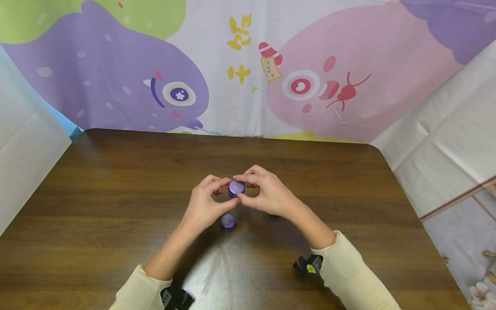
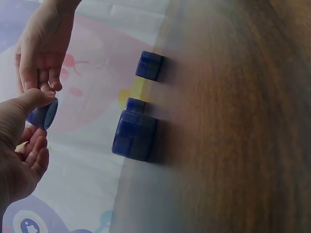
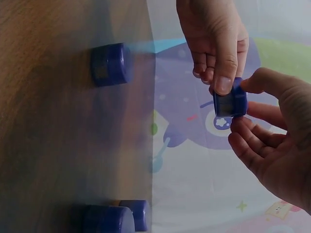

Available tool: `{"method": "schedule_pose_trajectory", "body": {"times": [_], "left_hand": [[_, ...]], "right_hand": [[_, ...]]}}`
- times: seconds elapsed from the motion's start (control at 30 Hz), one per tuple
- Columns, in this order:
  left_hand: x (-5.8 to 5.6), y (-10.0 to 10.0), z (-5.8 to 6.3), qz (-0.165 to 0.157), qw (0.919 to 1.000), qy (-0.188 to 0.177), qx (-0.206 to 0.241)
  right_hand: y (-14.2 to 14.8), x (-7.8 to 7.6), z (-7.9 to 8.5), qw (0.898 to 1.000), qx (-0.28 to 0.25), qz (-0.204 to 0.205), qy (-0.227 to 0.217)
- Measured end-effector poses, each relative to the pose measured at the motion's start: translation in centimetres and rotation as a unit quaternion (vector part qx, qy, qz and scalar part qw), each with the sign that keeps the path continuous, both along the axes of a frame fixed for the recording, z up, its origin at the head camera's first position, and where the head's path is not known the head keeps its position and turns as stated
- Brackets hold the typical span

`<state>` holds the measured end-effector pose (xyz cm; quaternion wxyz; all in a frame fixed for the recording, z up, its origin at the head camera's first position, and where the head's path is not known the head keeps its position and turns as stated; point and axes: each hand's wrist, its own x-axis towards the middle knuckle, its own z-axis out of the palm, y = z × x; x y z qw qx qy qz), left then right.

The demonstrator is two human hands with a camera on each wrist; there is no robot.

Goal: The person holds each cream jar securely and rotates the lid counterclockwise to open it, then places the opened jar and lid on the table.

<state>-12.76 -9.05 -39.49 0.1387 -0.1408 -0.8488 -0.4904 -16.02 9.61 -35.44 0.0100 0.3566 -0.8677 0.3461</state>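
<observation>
1. At the left of the grip and nearer to the person, there is the left sleeve [image 1: 137, 292], pale in colour, with a black wrist camera [image 1: 177, 299] at its cuff
2. Next comes the left hand [image 1: 205, 201], which is grasping: its thumb and forefinger pinch the held container [image 1: 237, 187] from the left side, rather low on its body
3. On the nearer side of the grip and lower, one purple container [image 1: 228, 221] stands upright on the brown wooden table [image 1: 116, 193], just beside the left thumb but apart from it
4. In the middle is the held container itself, small, round and purple, with a paler top; it is between the two hands, raised over the table, and both hands touch it
5. Then comes the right hand [image 1: 271, 193], also grasping: its thumb and forefinger pinch the same container near its upper part
6. Below the grip and toward the right, the left wrist view shows a second standing container [image 2: 136, 105] and a third standing container [image 2: 149, 65], dark blue there; the head view seems to hide them behind the right hand
7. At the right of the grip and nearer to the person, the right sleeve [image 1: 352, 269] also has a black camera [image 1: 308, 265]
8. Beyond the grip hangs a printed cloth [image 1: 240, 107]
</observation>
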Motion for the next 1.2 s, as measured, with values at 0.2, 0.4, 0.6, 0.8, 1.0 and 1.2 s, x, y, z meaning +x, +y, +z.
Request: {"method": "schedule_pose_trajectory", "body": {"times": [0.2, 0.4, 0.6, 0.8, 1.0, 1.2], "left_hand": [[0.01, -0.13, -0.16, 0.004, 1.0000, -0.006, 0.002], [-0.02, -0.12, -0.14, 0.008, 1.0000, 0.002, 0.006], [0.06, 0.01, -0.06, 0.002, 1.0000, -0.002, 0.004], [0.11, -0.03, -0.14, 0.007, 1.0000, -0.005, 0.003], [0.10, 0.03, 0.00, 0.003, 1.0000, -0.003, 0.008], [0.13, 0.09, 0.10, 0.001, 1.0000, 0.003, 0.002]], "right_hand": [[-0.02, 0.22, 0.10, 1.000, -0.008, -0.005, -0.004], [-0.18, 0.17, -0.11, 0.999, -0.026, -0.030, 0.002], [0.05, 0.16, 0.00, 1.000, -0.012, 0.005, -0.003], [0.05, 0.33, -0.02, 1.000, -0.024, -0.012, -0.001], [-0.04, 0.25, -0.02, 0.999, -0.032, -0.025, 0.014], [0.17, 0.18, 0.14, 1.000, -0.021, 0.011, 0.011]]}}
